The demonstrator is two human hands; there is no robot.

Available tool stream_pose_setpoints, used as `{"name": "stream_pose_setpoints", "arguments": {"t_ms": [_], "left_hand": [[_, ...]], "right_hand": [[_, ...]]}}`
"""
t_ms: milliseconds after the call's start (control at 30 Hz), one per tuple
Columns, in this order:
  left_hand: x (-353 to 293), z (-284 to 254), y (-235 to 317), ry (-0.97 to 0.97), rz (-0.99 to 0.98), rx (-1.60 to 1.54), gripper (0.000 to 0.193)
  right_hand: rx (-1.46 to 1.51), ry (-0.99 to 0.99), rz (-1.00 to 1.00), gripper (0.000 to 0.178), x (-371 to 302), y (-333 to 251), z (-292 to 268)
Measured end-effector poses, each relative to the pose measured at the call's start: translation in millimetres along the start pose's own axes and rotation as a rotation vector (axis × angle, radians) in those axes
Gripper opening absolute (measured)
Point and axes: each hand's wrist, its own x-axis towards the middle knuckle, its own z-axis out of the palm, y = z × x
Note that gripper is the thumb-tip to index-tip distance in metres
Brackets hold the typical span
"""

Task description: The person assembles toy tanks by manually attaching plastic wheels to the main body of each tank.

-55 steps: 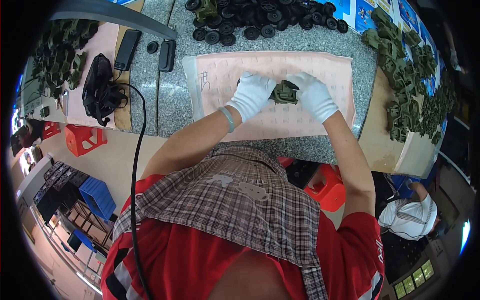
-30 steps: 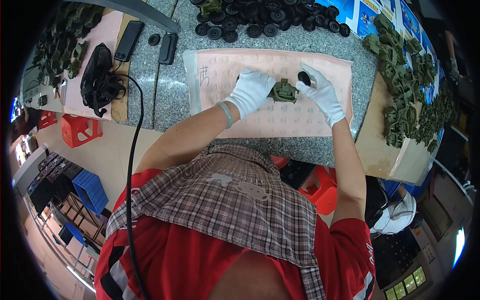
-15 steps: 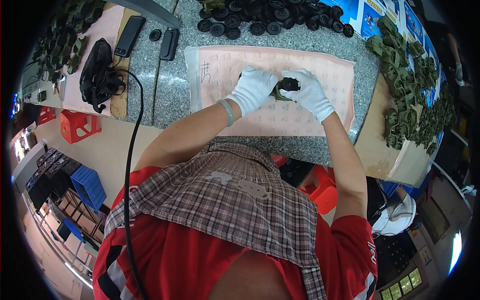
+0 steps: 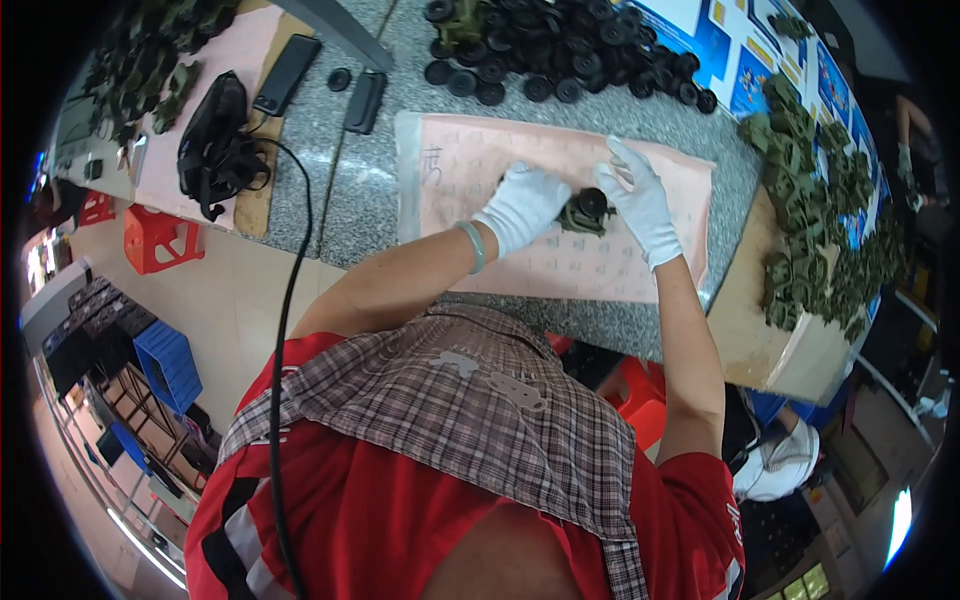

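Both of my hands wear white gloves. My left hand (image 4: 527,207) is closed around the left end of an olive-green moulded plastic part (image 4: 582,225). A round black wheel (image 4: 593,202) sits on that part, at its upper right. My right hand (image 4: 643,205) is just right of the wheel, thumb and fingers spread apart, with nothing visible in it. Under both hands lies a pink sheet (image 4: 480,270) with rows of faint marks. The left fingers hide part of the green piece, so how they grip it is partly covered.
A heap of black wheels (image 4: 560,60) is at the table's far side. Green plastic parts (image 4: 800,210) are piled on the right, with more (image 4: 150,70) at far left. A black phone (image 4: 287,75) and a pouch (image 4: 213,145) lie left; a black cable (image 4: 297,270) hangs down.
My right hand has let go of the wheel and green part and moved right, its fingers opening. My left hand keeps hold. The whole view has shifted slightly.
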Motion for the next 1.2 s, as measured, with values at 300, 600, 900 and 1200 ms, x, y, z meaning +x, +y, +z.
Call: {"name": "stream_pose_setpoints", "arguments": {"t_ms": [300,600,900,1200], "left_hand": [[1,24,24,0.044,0.018,0.07,0.007],[-3,27,19,0.132,0.043,-0.002,0.011],[-9,7,11,0.184,0.055,0.0,0.017],[-8,13,24,0.247,0.093,-0.151,0.015]], "right_hand": [[-0.692,-0.129,-0.256,0.032,1,68,50],[-0.707,-0.275,-0.116,0.025,12,18,43],[-0.238,-0.302,0.183,0.028,19,-13,48],[0.219,0.256,0.596,0.025,0,51,67]]}}
